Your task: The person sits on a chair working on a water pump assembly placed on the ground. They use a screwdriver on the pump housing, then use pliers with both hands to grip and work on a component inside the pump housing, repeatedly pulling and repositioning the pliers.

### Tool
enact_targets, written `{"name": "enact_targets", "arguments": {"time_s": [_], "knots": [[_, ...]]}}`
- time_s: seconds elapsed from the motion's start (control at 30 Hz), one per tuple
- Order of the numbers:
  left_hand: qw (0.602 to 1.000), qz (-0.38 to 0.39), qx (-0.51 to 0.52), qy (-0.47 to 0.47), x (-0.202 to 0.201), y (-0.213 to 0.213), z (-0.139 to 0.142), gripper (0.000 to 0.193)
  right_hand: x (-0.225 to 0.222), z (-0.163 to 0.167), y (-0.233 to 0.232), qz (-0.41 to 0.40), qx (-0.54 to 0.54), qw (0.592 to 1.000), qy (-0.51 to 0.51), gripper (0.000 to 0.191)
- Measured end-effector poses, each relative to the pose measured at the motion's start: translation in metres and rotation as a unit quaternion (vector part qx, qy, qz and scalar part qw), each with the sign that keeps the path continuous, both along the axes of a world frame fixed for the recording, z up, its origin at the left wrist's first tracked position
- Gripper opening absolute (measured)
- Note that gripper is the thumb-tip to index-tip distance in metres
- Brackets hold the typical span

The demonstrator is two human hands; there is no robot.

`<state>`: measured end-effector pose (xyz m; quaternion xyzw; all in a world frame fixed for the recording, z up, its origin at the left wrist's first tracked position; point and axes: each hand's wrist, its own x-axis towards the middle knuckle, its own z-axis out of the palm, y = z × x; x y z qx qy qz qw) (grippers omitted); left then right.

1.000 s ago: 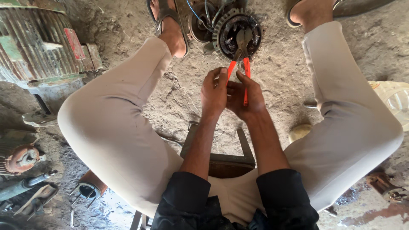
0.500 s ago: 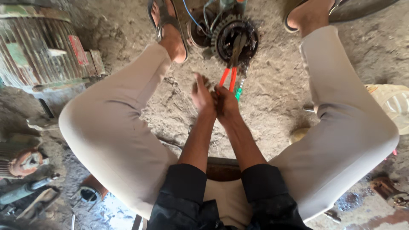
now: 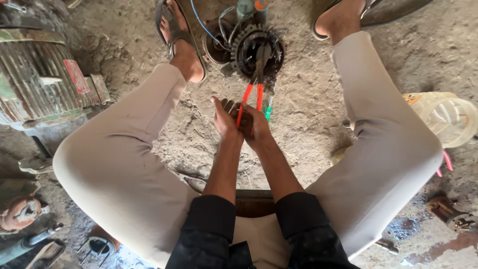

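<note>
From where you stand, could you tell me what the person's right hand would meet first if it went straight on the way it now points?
Most likely the round motor part on the ground. The right hand grips the orange-handled pliers, which already reach into it, and a green screwdriver lies just beside that line. Depth is hard to judge.

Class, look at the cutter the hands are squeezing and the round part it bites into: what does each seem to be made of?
Cutter: dark, dull metal head; the handles look sleeved in glossy orange-red plastic or rubber. Round part: toothed rim and blackened, greasy surface suggest cast or stamped steel, though grime hides the finish. Left hand and right hand clasp the handles.
</note>
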<state>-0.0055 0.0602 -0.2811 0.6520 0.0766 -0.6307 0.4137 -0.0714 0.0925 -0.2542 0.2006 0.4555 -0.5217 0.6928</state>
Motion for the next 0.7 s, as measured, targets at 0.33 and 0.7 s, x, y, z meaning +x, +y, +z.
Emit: {"name": "enact_targets", "arguments": {"time_s": [0.33,0.7], "knots": [[0.993,-0.095,-0.036,-0.066,-0.001,0.015,-0.017,0.082,0.013,-0.032,0.008,0.050,-0.010,0.992,0.117,0.014],[0.981,-0.108,0.049,0.151,0.017,0.029,-0.027,0.099,0.028,0.014,-0.004,0.201,0.135,0.807,0.539,0.030]]}}
